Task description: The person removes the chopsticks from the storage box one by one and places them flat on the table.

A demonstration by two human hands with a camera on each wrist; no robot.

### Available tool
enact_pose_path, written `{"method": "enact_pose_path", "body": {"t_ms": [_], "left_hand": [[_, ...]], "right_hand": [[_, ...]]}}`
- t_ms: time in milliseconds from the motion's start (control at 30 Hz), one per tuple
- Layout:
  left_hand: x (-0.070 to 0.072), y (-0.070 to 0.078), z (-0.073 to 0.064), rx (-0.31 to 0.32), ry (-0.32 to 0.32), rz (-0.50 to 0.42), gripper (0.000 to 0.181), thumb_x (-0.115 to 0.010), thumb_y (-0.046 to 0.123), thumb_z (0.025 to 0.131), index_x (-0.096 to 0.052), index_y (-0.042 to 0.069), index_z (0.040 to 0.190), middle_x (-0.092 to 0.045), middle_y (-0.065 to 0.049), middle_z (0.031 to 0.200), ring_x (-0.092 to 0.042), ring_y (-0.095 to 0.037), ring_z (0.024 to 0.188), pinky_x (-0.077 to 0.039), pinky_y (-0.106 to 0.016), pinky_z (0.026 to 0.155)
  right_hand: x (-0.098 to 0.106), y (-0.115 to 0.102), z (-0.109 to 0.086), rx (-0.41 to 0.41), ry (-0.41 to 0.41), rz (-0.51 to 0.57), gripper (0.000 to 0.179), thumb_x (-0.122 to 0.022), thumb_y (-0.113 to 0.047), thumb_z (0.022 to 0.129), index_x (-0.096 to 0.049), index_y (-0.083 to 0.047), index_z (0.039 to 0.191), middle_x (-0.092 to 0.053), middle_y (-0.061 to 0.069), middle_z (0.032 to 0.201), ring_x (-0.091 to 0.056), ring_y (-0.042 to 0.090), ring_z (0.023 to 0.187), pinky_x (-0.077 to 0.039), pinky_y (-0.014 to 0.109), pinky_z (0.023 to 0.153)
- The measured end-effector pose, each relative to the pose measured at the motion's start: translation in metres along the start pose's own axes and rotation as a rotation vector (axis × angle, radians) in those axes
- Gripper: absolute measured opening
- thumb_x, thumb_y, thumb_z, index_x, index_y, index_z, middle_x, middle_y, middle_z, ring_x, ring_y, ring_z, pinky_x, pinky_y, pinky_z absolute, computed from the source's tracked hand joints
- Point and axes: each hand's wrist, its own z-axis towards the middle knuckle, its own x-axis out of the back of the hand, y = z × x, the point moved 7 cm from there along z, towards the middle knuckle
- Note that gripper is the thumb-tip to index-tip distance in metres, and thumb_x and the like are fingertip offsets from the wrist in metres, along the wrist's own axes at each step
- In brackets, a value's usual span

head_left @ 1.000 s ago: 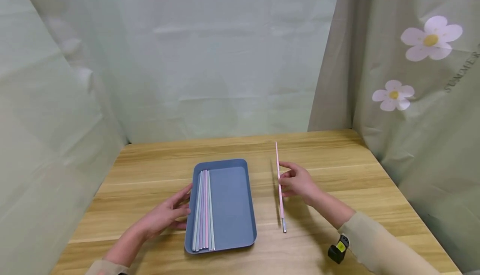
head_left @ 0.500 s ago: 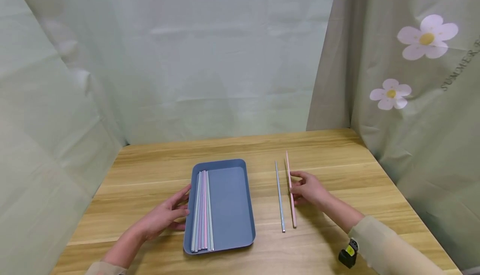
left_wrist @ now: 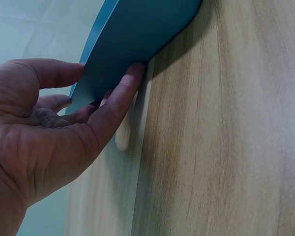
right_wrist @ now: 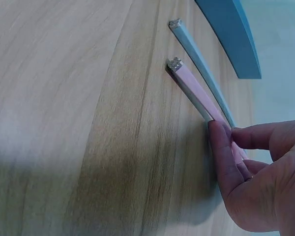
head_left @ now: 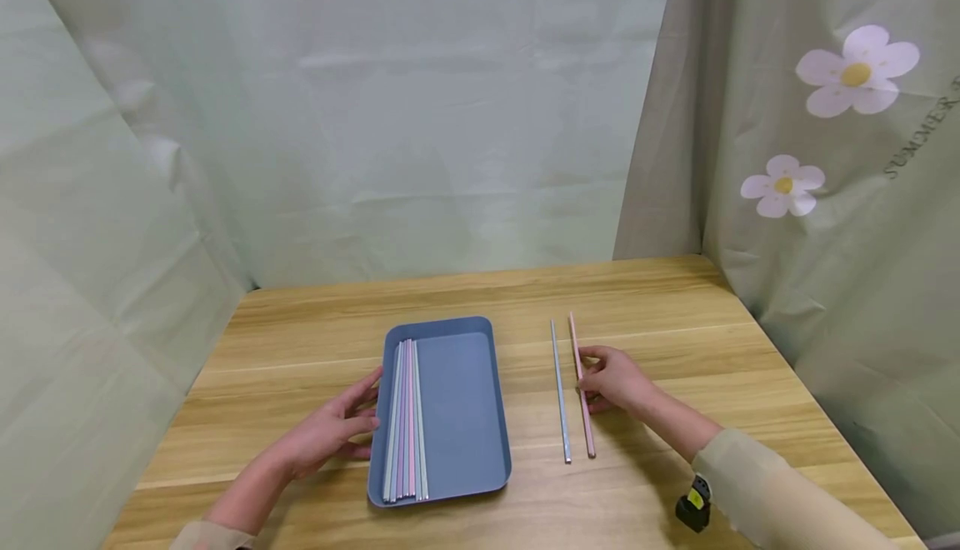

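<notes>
My right hand (head_left: 617,379) pinches a pink chopstick (right_wrist: 199,91) between thumb and fingers, low over the wood. Just left of it, and roughly parallel, a light blue chopstick (head_left: 560,392) lies on the table. A blue-grey rectangular tray (head_left: 465,417) stands left of both. Along its left side lie several pastel chopsticks (head_left: 406,425) in pink, purple and pale blue-green. My left hand (head_left: 330,433) rests against the tray's left wall, its fingers extended. In the left wrist view, the fingertips (left_wrist: 135,69) reach the foot of that wall and the thumb touches near the rim.
The wooden table (head_left: 300,333) carries the tray and chopsticks. Pale green cloth (head_left: 450,117) hangs behind it and on the left; a flowered curtain (head_left: 795,283) runs along the right edge. A small black device (head_left: 693,512) is strapped at the right wrist.
My right hand has carried the pink chopstick rightward from over the light blue one, then lowered it beside it. The left hand and tray have stayed in place.
</notes>
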Motion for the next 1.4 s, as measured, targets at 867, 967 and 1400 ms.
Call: {"method": "enact_pose_path", "body": {"t_ms": [867,967,1400], "left_hand": [[-0.001,0.001,-0.002,0.008,0.005,-0.015,0.083,-0.053,0.005,0.105,0.0,0.019,0.166,-0.001,-0.03,0.166,-0.021,-0.051,0.146,-0.055,-0.053,0.092],[-0.001,0.001,-0.001,0.007,0.003,-0.017,0.083,-0.053,0.005,0.105,0.001,0.018,0.166,-0.001,-0.03,0.166,-0.022,-0.051,0.146,-0.055,-0.053,0.092],[0.0,0.0,-0.001,0.011,0.012,-0.023,0.083,-0.054,0.005,0.104,0.0,0.019,0.166,-0.001,-0.03,0.166,-0.02,-0.051,0.147,-0.055,-0.053,0.092]], "right_hand": [[-0.001,0.002,0.002,0.005,0.003,-0.021,0.071,-0.064,0.012,0.085,-0.039,0.009,0.151,-0.056,0.016,0.093,-0.062,0.024,0.075,-0.061,0.041,0.062],[0.002,0.001,0.001,-0.002,-0.01,0.014,0.074,-0.065,0.011,0.086,-0.032,0.011,0.153,-0.056,0.017,0.095,-0.064,0.026,0.077,-0.061,0.042,0.064],[0.018,-0.02,0.0,0.045,0.029,-0.002,0.075,-0.069,0.0,0.093,-0.031,0.003,0.157,-0.057,0.019,0.109,-0.066,0.029,0.083,-0.061,0.047,0.075]]}}
